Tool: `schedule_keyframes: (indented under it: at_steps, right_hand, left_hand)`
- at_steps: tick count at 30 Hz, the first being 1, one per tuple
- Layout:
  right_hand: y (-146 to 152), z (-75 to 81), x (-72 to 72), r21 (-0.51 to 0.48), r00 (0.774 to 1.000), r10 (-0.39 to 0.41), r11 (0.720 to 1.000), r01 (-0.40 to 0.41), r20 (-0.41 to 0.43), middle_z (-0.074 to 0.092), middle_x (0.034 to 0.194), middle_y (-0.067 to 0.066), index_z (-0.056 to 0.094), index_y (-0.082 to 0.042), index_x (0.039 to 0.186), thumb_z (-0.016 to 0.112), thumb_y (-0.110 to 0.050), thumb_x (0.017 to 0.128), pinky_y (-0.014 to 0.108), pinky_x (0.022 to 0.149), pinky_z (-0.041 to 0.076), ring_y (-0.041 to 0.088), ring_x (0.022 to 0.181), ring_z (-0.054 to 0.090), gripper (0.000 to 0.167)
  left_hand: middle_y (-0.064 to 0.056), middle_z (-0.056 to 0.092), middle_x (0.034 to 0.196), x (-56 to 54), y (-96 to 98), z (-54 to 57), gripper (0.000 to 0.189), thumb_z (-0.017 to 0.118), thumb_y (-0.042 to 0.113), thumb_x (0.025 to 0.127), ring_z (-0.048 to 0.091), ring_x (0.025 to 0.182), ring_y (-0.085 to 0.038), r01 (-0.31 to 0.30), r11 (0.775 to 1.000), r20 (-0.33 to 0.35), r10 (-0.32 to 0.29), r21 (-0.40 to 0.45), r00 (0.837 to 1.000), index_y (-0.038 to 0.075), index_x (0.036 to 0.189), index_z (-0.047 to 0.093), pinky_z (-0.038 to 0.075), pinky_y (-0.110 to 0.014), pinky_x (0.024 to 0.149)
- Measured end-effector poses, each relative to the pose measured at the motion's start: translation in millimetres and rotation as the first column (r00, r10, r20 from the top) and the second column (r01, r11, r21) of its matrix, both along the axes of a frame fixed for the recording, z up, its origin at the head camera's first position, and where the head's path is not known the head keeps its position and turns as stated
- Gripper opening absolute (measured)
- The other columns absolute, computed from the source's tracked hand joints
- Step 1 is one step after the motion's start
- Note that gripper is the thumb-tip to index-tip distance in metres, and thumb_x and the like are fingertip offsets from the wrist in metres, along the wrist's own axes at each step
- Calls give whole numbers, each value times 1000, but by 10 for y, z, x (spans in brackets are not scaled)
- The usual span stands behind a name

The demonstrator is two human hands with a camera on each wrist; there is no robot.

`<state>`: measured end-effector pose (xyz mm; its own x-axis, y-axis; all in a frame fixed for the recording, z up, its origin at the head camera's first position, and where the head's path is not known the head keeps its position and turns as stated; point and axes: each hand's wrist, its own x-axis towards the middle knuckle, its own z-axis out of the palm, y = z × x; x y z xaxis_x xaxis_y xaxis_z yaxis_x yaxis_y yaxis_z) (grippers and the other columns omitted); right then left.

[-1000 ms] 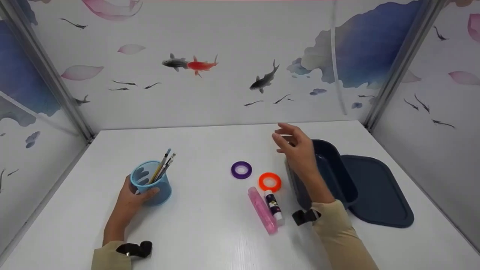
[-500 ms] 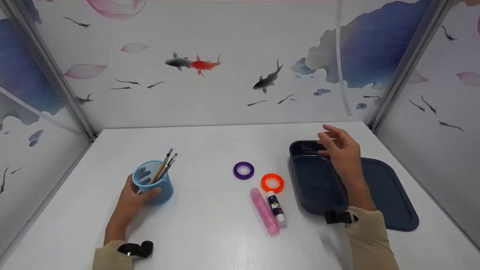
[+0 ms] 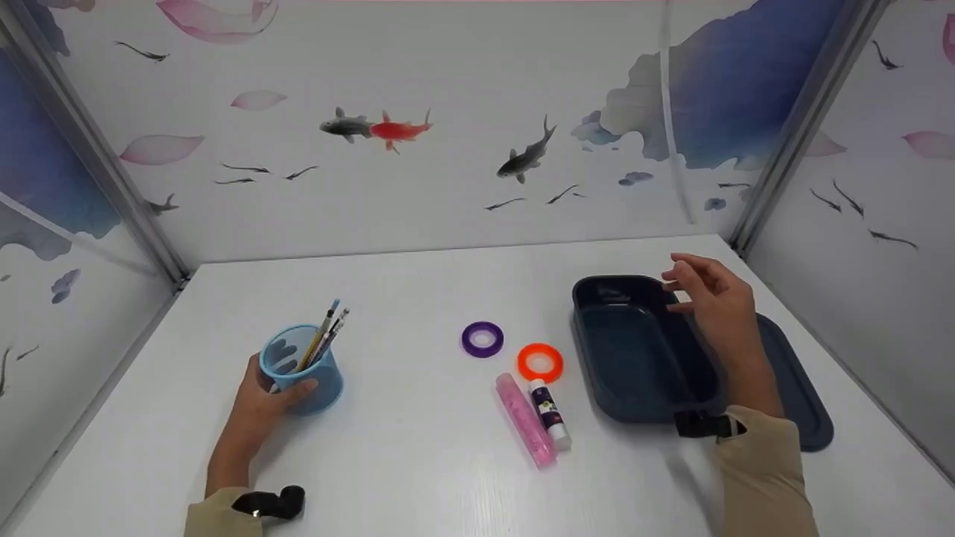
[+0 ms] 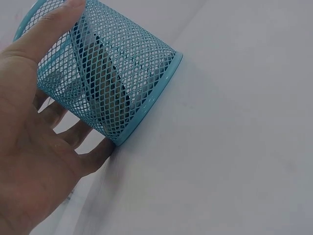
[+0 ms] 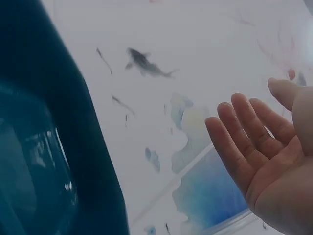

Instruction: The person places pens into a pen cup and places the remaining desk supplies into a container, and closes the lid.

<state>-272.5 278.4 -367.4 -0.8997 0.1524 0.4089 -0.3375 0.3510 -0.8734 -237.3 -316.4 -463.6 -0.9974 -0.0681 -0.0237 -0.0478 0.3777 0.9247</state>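
Note:
My left hand (image 3: 261, 406) grips a light blue mesh pen holder (image 3: 317, 388) at the left of the table. In the left wrist view the mesh pen holder (image 4: 127, 63) has the thumb on one side and fingers curled round the other. Several pencils and pens (image 3: 326, 339) lean inside it. My right hand (image 3: 720, 309) hovers over the right rim of a dark blue open box (image 3: 642, 350), holding nothing. The right wrist view shows this hand (image 5: 266, 152) with its fingers relaxed and apart, the box wall (image 5: 93, 147) to its left.
A dark blue lid (image 3: 802, 388) lies right of the box, partly behind my right arm. Between box and pen holder lie a purple tape roll (image 3: 482, 339), an orange tape roll (image 3: 540, 363), a pink tube (image 3: 524, 421) and a glue stick (image 3: 550, 414). Printed panels (image 3: 448, 201) enclose the table.
My right hand has moved rightward across the box, from its left side to its right rim. My left hand keeps holding the pen holder in the same place.

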Motion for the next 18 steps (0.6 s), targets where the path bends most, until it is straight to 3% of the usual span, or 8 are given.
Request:
schedule_keyframes:
  at_steps: [3,7,9,12,14,18]
  right_hand:
    - [102,-18,-4,72,998,23,997,-27,50,68,104,-16,57,-7,138,52,-37,104,19,71,60,-2,95,67,46]
    - [182,-59,20,215,989,52,973,-81,137,63,122,-3,47,-7,147,46,-40,105,17,77,58,-6,103,60,53]
    - [215,-89,33,280,983,37,956,-87,178,59,132,8,43,-9,151,45,-43,105,23,84,57,3,111,59,57]
    - [289,-138,55,343,971,-12,937,-72,238,52,142,23,39,-7,153,45,-47,104,44,101,51,27,126,55,63]
    - [351,-164,56,366,959,-42,928,-66,281,48,145,28,36,-4,154,45,-49,104,58,105,43,42,132,48,67]
    - [458,-173,24,403,921,-70,910,-99,384,39,150,34,27,2,155,42,-53,104,67,110,34,52,138,37,77]
  left_hand:
    - [-19,22,164,1,3,-12,100,76,27,89,14,156,-38,-4,1000,8,4,8,1000,8,159,7,16,-59,126]
    - [-19,22,164,-3,2,5,100,77,28,88,15,155,-38,-11,1000,7,11,4,1000,8,158,8,16,-60,126]
    - [-19,22,164,4,3,11,100,77,28,88,16,155,-39,-12,1000,8,12,5,1000,8,158,8,16,-60,125]
    - [-19,22,164,23,9,26,101,77,31,88,16,155,-40,-4,1000,22,4,-3,1000,8,158,8,16,-62,125]
    - [-20,21,164,32,4,45,101,77,32,88,15,155,-41,8,1000,32,-8,-14,999,8,158,8,16,-63,124]
    - [-21,19,166,41,-32,92,101,76,35,89,14,154,-45,27,998,48,-25,-52,999,9,159,8,18,-65,123]
